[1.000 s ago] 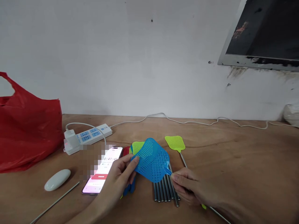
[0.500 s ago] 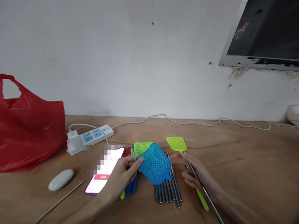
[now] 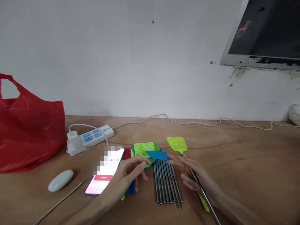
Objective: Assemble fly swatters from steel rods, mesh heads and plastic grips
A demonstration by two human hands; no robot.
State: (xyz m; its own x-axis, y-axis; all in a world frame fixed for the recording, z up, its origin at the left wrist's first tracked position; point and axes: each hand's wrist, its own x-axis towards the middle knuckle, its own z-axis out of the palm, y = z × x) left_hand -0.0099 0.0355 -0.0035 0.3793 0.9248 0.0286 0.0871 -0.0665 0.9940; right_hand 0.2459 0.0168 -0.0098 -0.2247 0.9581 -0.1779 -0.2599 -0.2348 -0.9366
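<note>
My left hand (image 3: 131, 172) has its thumb and fingers apart and holds nothing, just left of a blue mesh fly swatter head (image 3: 157, 155). The fingertips of my right hand (image 3: 187, 170) grip that head by its neck; it appears nearly edge-on. A thin metal rod (image 3: 207, 200) also runs through my right hand, slanting down toward the front edge of view. Beneath this hand lies a lime green fly swatter (image 3: 177, 144), its lime handle (image 3: 204, 203) showing below. Several metal rods (image 3: 165, 184) lie side by side between my hands.
Behind my left hand are stacked green swatter heads (image 3: 143, 148) and a red one (image 3: 127, 153). Blue handles (image 3: 131, 189) show below. To the left are a lit phone (image 3: 106, 172), a white oval object (image 3: 61, 180), a power strip (image 3: 97, 134) and a red bag (image 3: 32, 131).
My left hand has let go of the blue swatter head. The head has turned from facing me to nearly edge-on, now held by my right fingertips. The metal rod stays in my right hand.
</note>
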